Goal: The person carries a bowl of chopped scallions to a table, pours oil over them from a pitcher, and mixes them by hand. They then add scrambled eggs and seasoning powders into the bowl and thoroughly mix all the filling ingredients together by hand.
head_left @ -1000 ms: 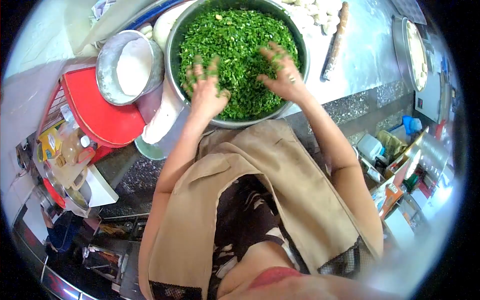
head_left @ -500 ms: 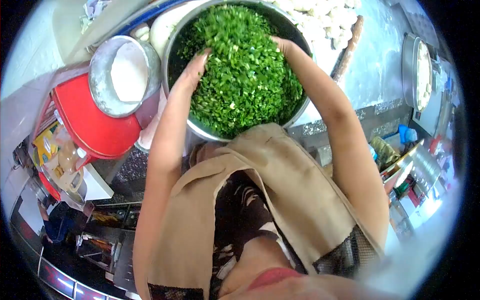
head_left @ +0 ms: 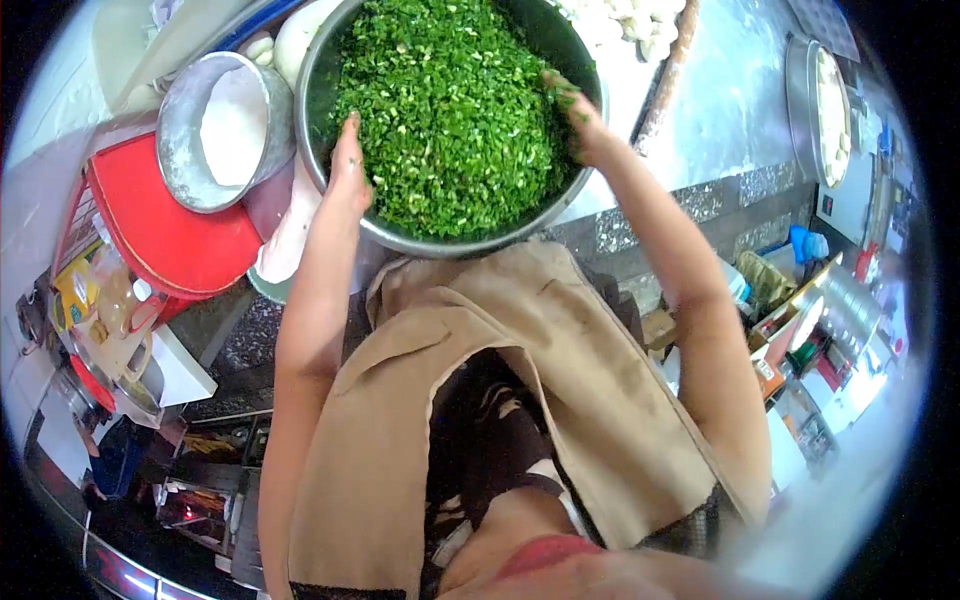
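Observation:
A large metal bowl [head_left: 312, 110] holds a heap of chopped greens [head_left: 450, 120]. My left hand [head_left: 348, 172] is at the left inside wall of the bowl, upright beside the heap, fingers extended and holding nothing. At the right side, my right hand [head_left: 578, 118] is between the heap and the rim, fingers apart, with green bits stuck to them. Neither hand grips anything.
Left of the bowl, a metal pot [head_left: 172, 140] of white powder stands by a red stool [head_left: 170, 235]. A rolling pin [head_left: 668, 85] and pale dough pieces [head_left: 640, 22] lie on the table at right, near a round pan [head_left: 803, 110].
Both hands pushed into the greens, lifted and turned them, then moved outward to the bowl's sides. The heap has shifted and lies more mounded in the middle.

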`<action>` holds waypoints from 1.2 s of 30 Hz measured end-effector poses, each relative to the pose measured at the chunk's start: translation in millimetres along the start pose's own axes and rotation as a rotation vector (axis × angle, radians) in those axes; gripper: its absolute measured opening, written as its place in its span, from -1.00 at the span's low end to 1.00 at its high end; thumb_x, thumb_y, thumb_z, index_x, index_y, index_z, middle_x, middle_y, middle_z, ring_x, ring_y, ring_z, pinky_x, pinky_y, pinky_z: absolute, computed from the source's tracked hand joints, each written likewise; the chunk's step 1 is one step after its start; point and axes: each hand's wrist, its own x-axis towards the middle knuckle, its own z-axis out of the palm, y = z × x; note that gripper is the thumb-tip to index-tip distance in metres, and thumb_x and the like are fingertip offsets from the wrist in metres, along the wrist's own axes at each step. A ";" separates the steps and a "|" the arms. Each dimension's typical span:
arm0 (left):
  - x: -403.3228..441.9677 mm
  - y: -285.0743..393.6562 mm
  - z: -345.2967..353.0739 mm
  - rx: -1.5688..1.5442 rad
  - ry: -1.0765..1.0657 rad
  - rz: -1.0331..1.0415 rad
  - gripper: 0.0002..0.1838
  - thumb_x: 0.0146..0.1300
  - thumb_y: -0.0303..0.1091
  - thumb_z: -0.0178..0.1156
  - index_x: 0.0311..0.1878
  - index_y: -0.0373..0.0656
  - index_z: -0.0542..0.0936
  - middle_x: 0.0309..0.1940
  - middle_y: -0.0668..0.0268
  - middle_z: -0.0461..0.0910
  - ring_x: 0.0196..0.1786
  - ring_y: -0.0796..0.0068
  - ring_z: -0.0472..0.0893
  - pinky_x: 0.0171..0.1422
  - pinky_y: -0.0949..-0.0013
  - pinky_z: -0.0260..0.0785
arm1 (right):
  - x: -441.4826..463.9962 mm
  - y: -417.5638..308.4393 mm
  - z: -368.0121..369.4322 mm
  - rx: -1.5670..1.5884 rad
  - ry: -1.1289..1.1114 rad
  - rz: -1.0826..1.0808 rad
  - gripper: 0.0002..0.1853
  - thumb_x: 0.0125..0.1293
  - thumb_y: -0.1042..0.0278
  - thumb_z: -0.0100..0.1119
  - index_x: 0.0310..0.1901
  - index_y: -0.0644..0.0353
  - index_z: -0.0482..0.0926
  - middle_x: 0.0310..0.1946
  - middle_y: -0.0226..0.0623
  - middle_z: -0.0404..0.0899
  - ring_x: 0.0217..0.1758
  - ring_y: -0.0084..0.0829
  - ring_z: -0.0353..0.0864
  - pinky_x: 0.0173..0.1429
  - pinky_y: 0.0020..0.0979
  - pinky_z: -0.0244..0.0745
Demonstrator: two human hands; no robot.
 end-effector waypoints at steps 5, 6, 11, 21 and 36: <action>114.1 -19.1 -19.4 0.120 -0.122 -0.208 -0.56 0.23 -0.05 -0.15 0.04 -0.13 0.40 -0.20 0.26 0.51 -0.20 0.39 0.50 -0.15 0.29 0.36 | 115.8 18.0 18.6 0.109 -0.360 0.058 -0.40 0.20 -0.12 -0.22 0.22 -0.01 0.18 0.20 -0.19 0.19 0.23 -0.28 0.18 0.23 -0.09 0.05; 106.1 -9.3 -12.7 0.149 -0.165 -0.186 -0.57 0.22 -0.07 -0.14 0.05 -0.13 0.39 -0.20 0.27 0.51 -0.21 0.40 0.49 -0.17 0.31 0.36 | 121.7 16.5 16.9 0.103 -0.438 0.014 -0.41 0.20 -0.11 -0.22 0.22 -0.01 0.18 0.20 -0.19 0.18 0.23 -0.27 0.18 0.22 -0.09 0.06; 63.5 18.7 7.4 0.288 -0.362 -0.006 -0.57 0.19 -0.16 -0.05 0.08 -0.16 0.33 -0.25 0.29 0.50 -0.29 0.46 0.48 -0.26 0.40 0.34 | 125.2 8.9 6.3 -0.131 -0.627 -0.184 -0.42 0.20 -0.07 -0.20 0.22 0.00 0.17 0.22 -0.17 0.16 0.23 -0.26 0.17 0.19 -0.10 0.10; 8.4 -17.6 -37.4 0.392 -0.057 0.164 -0.35 0.19 0.11 -0.12 0.21 -0.17 0.17 -0.01 0.15 0.40 0.02 0.35 0.42 0.10 0.27 0.28 | -8.0 37.1 -9.7 0.035 -0.188 -0.089 -0.37 0.14 -0.18 -0.09 0.21 -0.08 0.22 0.20 -0.30 0.20 0.23 -0.31 0.19 0.20 -0.32 0.14; 39.0 -4.8 3.5 0.165 -0.409 0.055 -0.58 0.13 -0.34 -0.05 0.11 -0.15 0.33 -0.15 0.30 0.49 -0.15 0.46 0.53 -0.12 0.39 0.41 | 29.3 -6.5 35.9 -0.081 -0.368 -0.519 -0.54 0.16 0.11 0.02 0.07 0.11 0.38 -0.21 -0.25 0.53 -0.24 -0.42 0.53 -0.18 -0.39 0.44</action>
